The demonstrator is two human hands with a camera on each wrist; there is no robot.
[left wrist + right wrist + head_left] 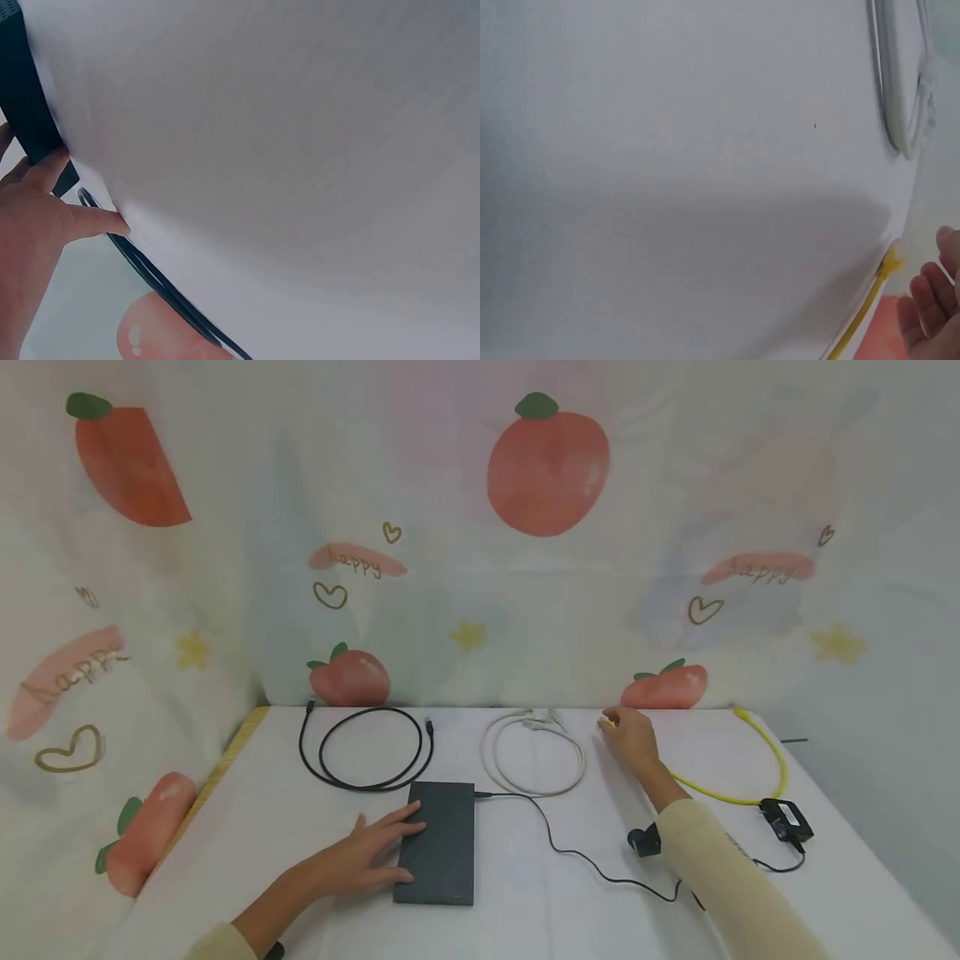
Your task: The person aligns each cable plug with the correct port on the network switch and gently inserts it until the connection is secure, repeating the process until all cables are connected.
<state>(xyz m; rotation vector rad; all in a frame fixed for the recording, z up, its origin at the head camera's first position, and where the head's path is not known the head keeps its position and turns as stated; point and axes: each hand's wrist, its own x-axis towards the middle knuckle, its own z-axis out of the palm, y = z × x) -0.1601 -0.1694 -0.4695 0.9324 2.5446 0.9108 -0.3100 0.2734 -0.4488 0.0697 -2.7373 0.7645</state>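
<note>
My left hand [367, 856] rests with spread, fairly straight fingers on the left side of a flat dark rectangular box [446, 843]. In the left wrist view the same box [26, 90] shows vent slots at one end. A thin black cord [622, 882] plugs into its upper right edge. At the back of the table, my right hand [633, 739] hovers by one end of a yellow cable [784, 768]. Seen from the right wrist, its loosely bent fingers [930, 300] stand apart from the yellow plug [889, 264] and hold nothing.
A coiled black cable [363, 788] lies at the back left, a coiled white cable [582, 764] at the back middle. To the right sits a black power adapter [785, 820]. A patterned curtain [480, 593] hangs behind the white table [525, 918].
</note>
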